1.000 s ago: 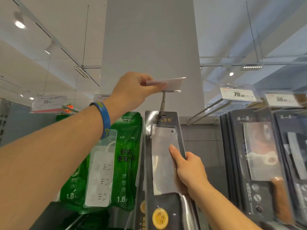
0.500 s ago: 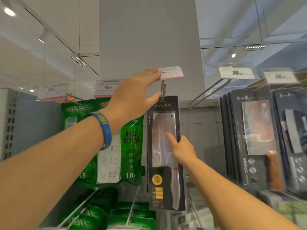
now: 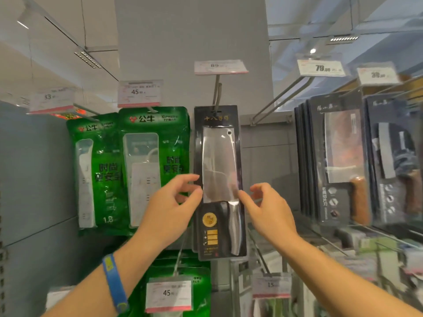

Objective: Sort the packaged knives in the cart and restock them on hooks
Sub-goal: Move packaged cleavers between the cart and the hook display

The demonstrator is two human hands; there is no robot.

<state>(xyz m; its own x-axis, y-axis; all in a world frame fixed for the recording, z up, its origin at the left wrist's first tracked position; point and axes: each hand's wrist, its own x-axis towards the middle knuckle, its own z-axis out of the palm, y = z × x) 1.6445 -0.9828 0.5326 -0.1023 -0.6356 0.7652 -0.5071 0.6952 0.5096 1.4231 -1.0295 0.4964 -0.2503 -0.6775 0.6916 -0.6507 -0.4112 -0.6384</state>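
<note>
While the packaged knife [image 3: 218, 179] hangs upright from the hook [image 3: 217, 94] in front of the grey column [image 3: 190, 30], both hands sit at its mid-height, one on each side. Packaging: black card with a clear blister over a cleaver, blade up and handle down, and a round gold sticker at lower left. The hook passes through the slot at the top of the card. A price tag reading 89 [image 3: 220, 67] sits at the hook's front end, above the pack.

Left hand [image 3: 169, 207]: fingers [image 3: 186, 179] loosely spread and slightly curled, tips at the left edge of the card. Whether they touch the card cannot be told; nothing is pinched. A blue wristband [image 3: 114, 282] is on that wrist.

Right hand [image 3: 270, 209]: fingers [image 3: 246, 197] loosely spread. The forefinger tip touches the right edge of the card near the bottom of the blade; the other fingers are apart from it. The hand has no grip on the pack.

Neighbours: green power-strip packs [image 3: 153, 165] hang just beside the knife on the left, under a tag reading 45 [image 3: 139, 93]. Dark knife packs [image 3: 336, 161] hang in a row well apart to the right, under a tag reading 79 [image 3: 320, 67].
</note>
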